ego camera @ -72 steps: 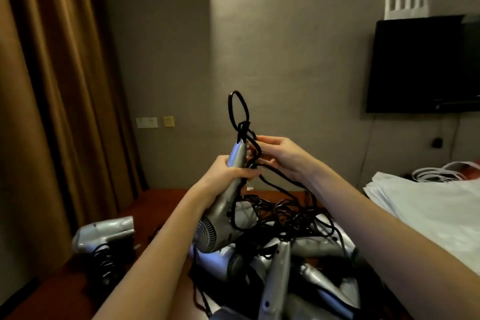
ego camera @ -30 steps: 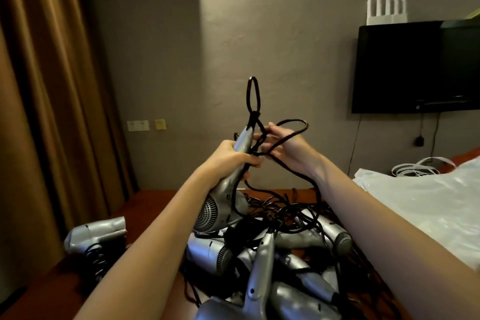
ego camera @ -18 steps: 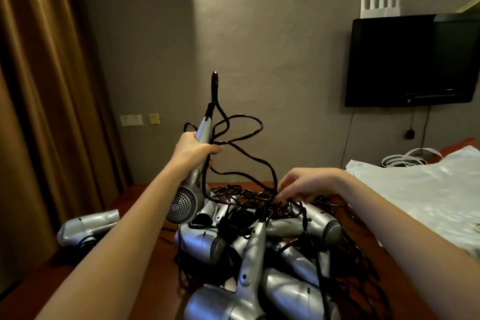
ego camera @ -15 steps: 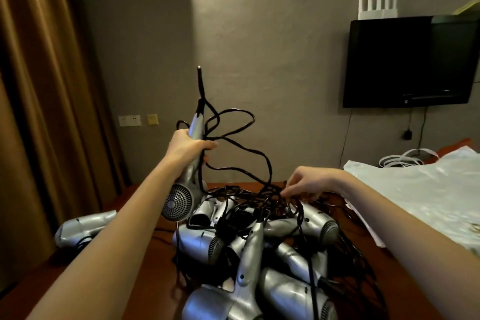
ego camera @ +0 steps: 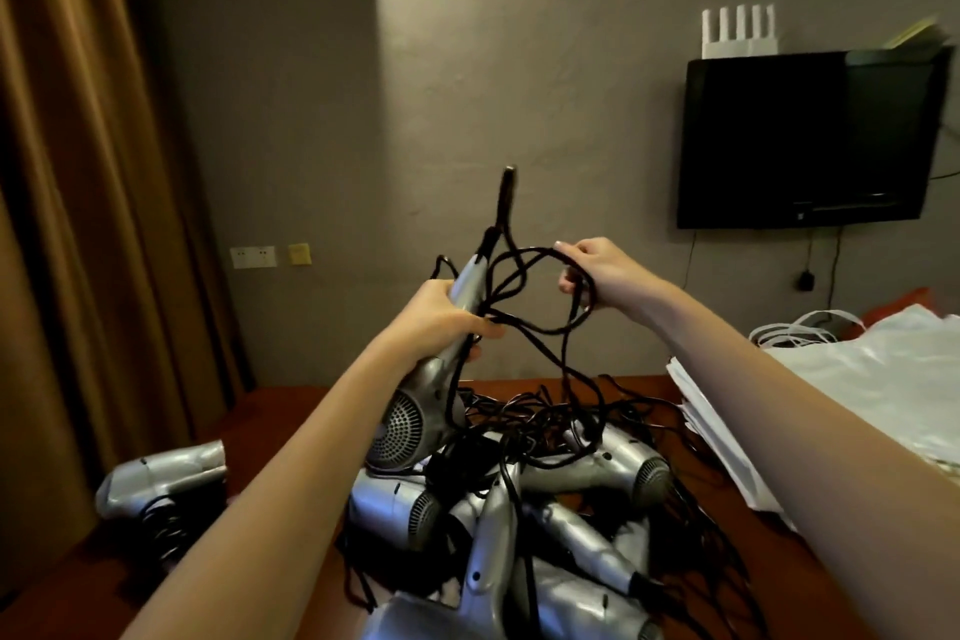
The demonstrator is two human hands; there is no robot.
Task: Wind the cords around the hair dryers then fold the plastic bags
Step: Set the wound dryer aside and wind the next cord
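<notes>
The left hand point(ego camera: 441, 322) has its grip around a silver hair dryer point(ego camera: 423, 395) above the dryer pile point(ego camera: 519, 525). The right hand point(ego camera: 597, 276) pinches its black cord point(ego camera: 524, 286).

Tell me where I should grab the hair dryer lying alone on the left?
Probably by the silver barrel of the lone hair dryer, coming from above. It lies on its side on the table with that rounded body facing up, while black cord bunches underneath.

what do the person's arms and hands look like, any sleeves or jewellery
Both forearms are bare up to the frame edge, with no sleeve in view. The left hand and right hand wear no gloves, and no ring, watch or bracelet shows on the sides facing the camera. The nails look short and plain; one fingertip of the right hand shows a pale nail.
</notes>
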